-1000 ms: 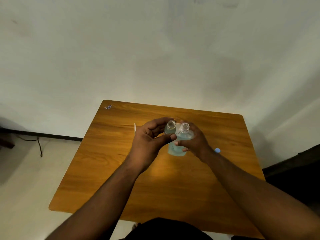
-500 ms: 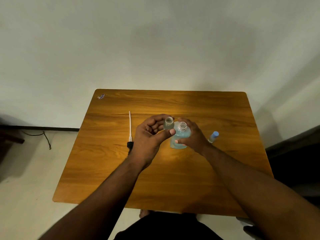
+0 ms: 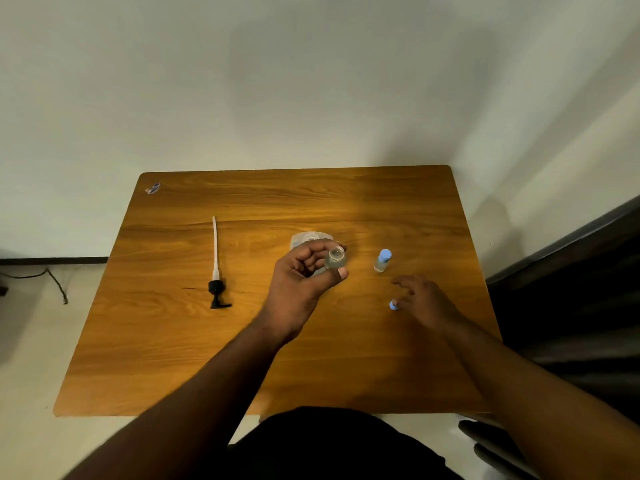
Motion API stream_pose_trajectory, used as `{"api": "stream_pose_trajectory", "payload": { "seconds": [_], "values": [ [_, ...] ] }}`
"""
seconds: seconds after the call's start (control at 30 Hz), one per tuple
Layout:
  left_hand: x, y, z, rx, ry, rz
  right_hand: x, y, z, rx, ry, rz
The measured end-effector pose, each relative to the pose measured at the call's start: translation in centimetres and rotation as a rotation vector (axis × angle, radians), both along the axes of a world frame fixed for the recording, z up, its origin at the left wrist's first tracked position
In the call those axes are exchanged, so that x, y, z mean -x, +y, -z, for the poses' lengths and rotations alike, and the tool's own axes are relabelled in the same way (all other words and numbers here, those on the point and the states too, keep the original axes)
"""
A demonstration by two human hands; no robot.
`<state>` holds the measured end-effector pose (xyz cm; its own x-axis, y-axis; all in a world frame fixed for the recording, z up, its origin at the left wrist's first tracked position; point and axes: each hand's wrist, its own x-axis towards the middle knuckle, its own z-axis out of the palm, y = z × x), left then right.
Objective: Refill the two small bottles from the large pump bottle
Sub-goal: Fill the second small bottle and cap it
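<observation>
My left hand (image 3: 301, 282) holds a small clear bottle (image 3: 335, 258) upright, its mouth uncapped, above the table's middle. Just behind that hand stands the large bottle (image 3: 304, 238) with pale blue liquid, mostly hidden by my fingers. A second small bottle (image 3: 382, 260) with a light blue cap stands to the right. My right hand (image 3: 420, 299) hovers low over the table with fingers spread, its fingertips at a loose light blue cap (image 3: 393, 304). The black pump head with its long white tube (image 3: 216, 268) lies on the table at the left.
The wooden table (image 3: 207, 358) stands against a pale wall. A small sticker (image 3: 152, 188) sits at its far left corner. A dark cable (image 3: 52, 282) runs on the floor to the left, and a dark surface is at the right.
My right hand let go of the large bottle and moved right and down to the loose cap. My left hand kept the small bottle. The head camera tilted down.
</observation>
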<state>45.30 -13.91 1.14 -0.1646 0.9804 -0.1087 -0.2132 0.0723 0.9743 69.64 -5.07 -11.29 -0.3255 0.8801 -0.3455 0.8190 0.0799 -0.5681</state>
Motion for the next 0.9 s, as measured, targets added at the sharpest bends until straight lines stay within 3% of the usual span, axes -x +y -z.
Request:
{"api": "stream_pose_trajectory", "payload": {
  "seconds": [0.13, 0.3, 0.37, 0.57, 0.8, 0.9],
  "values": [
    [-2.2, 0.4, 0.8, 0.075, -0.041, -0.035, 0.2, 0.0, 2.8, 0.122, -0.197, -0.231],
    [-3.8, 0.7, 1.7, 0.138, -0.119, -0.074, 0.2, -0.3, 4.8, 0.030, -0.365, -0.452],
    [-4.3, 0.5, 1.9, 0.138, -0.108, -0.075, 0.1, -0.6, 3.8, -0.003, -0.268, -0.412],
    [-6.3, 0.5, 1.3, 0.109, -0.045, -0.063, -0.9, 0.2, -7.3, -0.040, 0.376, 0.116],
    [-8.9, 1.0, -0.5, 0.059, -0.012, 0.024, -1.4, 0.4, -19.5, -0.164, 0.759, -0.059],
    [-9.6, 1.4, -1.3, 0.037, 0.015, 0.056, -1.4, 0.7, -20.4, -0.170, 0.735, -0.180]
  ]
}}
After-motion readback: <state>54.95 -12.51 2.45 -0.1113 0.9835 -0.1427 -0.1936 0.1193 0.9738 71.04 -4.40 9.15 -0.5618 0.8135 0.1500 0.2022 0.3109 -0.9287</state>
